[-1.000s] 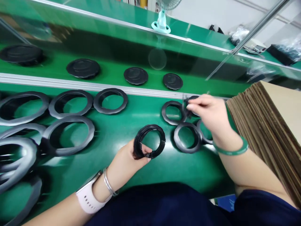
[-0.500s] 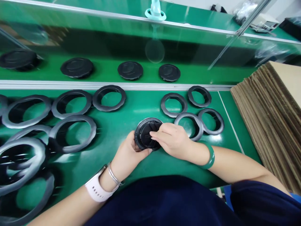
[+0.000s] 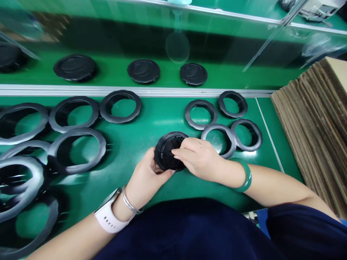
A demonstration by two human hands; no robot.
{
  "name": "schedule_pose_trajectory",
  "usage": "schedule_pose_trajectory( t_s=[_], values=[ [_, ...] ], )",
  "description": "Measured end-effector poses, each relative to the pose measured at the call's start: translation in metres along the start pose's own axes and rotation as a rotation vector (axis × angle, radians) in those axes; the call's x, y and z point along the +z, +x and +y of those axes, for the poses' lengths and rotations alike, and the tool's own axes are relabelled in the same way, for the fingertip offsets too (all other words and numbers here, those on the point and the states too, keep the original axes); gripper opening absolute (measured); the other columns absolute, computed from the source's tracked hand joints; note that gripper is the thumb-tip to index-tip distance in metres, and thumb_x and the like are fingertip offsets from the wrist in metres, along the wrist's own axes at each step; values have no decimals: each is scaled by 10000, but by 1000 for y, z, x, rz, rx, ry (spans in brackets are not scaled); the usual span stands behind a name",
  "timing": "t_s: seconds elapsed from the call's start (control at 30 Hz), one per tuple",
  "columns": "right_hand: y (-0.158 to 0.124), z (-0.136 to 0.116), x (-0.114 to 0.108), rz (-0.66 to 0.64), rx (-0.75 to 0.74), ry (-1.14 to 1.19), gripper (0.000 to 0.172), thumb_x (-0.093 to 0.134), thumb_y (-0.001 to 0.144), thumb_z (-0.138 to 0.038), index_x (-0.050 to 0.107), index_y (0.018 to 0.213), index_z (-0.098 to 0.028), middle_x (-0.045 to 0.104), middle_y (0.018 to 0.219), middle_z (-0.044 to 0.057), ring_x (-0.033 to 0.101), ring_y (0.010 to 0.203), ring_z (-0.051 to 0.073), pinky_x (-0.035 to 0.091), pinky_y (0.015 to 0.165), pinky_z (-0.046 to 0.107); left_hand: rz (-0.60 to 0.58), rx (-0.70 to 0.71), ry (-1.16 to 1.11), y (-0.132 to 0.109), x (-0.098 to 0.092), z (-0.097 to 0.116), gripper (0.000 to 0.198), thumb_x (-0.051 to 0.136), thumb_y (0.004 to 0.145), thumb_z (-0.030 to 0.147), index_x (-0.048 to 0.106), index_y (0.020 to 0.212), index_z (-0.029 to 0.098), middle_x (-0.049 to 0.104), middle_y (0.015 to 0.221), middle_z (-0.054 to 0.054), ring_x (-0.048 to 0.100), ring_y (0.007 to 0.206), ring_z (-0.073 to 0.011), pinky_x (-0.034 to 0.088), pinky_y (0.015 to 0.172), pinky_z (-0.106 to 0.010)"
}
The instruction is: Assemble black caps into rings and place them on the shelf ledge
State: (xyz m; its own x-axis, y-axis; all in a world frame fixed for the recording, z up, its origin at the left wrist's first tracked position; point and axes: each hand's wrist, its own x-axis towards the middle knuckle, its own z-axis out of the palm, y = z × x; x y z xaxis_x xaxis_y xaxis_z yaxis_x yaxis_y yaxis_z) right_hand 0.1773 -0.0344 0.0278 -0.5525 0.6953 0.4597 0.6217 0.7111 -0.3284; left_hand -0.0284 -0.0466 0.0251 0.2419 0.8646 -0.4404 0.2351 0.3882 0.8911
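Observation:
A round black plastic part [image 3: 164, 148], which looks like an air vent, is held up over the green tabletop, its recessed face towards me. My left hand [image 3: 150, 177] grips its rim from the left, thumb along the lower edge and fingers partly hidden behind. With fingertips pinched together, my right hand [image 3: 199, 159] presses at the middle of the face and covers the part's right side. Whatever lies between those fingertips is too small to make out. Just beyond the right hand lies a black ring [image 3: 220, 127] on the tabletop.
Several more black rings lie to the left, such as a large ring [image 3: 77, 150], and others at the right. Behind a metal rail [image 3: 159, 91], black discs [image 3: 143, 71] rest in a row. Stacked cardboard sheets [image 3: 311, 119] stand at the right edge.
The view has tipped down and shifted slightly, so the rings and discs sit a little differently in the picture. Both hands keep the same hold; the part looks slightly tilted.

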Motion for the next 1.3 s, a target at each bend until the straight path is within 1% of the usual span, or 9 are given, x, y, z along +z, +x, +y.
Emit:
schedule_pose_trajectory(
  t_s=[0.3, 0.57, 0.67, 0.77, 0.83, 0.97, 1.1, 1.2, 1.3],
  values=[
    [2, -4, -4, -126, 46, 29, 199, 472, 923, -58, 653, 971, -127, 613, 925, 98, 565, 908, 218, 529, 792, 355, 1, 16, 51, -2, 0, -1, 530, 815, 679, 306, 469, 1074, 232, 713, 955, -13, 740, 878, -249, 630, 776, -377],
    [2, -7, -6, -183, 71, 32, 191, 461, 939, -73, 637, 982, -131, 610, 949, 108, 563, 937, 233, 541, 813, 388, -20, 65, 104, -1, 0, 0, 493, 810, 674, 306, 493, 1044, 225, 695, 963, -21, 725, 901, -252, 615, 803, -388],
    [1, -10, -6, -154, 62, -13, 242, 451, 957, -87, 633, 1117, -100, 622, 1000, 127, 567, 978, 250, 551, 830, 406, -18, 69, 123, -1, -1, 0, 500, 808, 669, 298, 490, 1048, 225, 689, 968, -23, 723, 893, -253, 615, 787, -389],
    [1, -15, -5, -128, 53, -82, 349, 404, 985, -104, 564, 1292, -57, 627, 1053, 154, 567, 993, 266, 559, 831, 431, -8, 72, 139, -1, -1, 0, 506, 803, 676, 297, 486, 1064, 226, 687, 994, -33, 724, 896, -258, 618, 768, -387],
    [1, -19, -5, -149, 59, -117, 387, 358, 991, -102, 544, 1325, -45, 628, 1053, 164, 565, 976, 270, 561, 818, 445, -5, 70, 138, -1, -1, -1, 509, 802, 679, 299, 487, 1072, 229, 691, 991, -32, 727, 901, -261, 620, 760, -380],
    [3, -24, -7, -203, 75, -167, 418, 325, 978, -88, 553, 1323, -26, 626, 1033, 176, 549, 925, 276, 549, 786, 457, -2, 70, 142, -2, -1, -3, 510, 806, 681, 307, 499, 1082, 234, 704, 960, -25, 732, 896, -263, 622, 759, -373],
    [5, -24, -9, -218, 29, -192, 400, 337, 976, -96, 585, 1280, -20, 625, 1014, 175, 530, 910, 280, 524, 761, 449, -28, 90, 143, -3, -2, -6, 542, 807, 693, 307, 496, 1132, 239, 708, 1029, -42, 729, 944, -276, 625, 768, -377],
    [7, -20, -8, -217, -11, -182, 367, 377, 971, -103, 611, 1240, -18, 627, 998, 165, 518, 919, 279, 504, 747, 432, -47, 86, 138, -3, -1, -7, 567, 816, 694, 309, 483, 1149, 240, 701, 1061, -47, 730, 949, -277, 627, 798, -390],
    [9, -13, -9, -178, 9, -130, 332, 442, 971, -134, 618, 1241, -57, 627, 1039, 153, 520, 968, 285, 500, 786, 449, -38, 53, 62, -2, 1, -5, 591, 830, 684, 306, 467, 1144, 228, 698, 1030, -40, 732, 945, -268, 624, 838, -405]
  ],
)
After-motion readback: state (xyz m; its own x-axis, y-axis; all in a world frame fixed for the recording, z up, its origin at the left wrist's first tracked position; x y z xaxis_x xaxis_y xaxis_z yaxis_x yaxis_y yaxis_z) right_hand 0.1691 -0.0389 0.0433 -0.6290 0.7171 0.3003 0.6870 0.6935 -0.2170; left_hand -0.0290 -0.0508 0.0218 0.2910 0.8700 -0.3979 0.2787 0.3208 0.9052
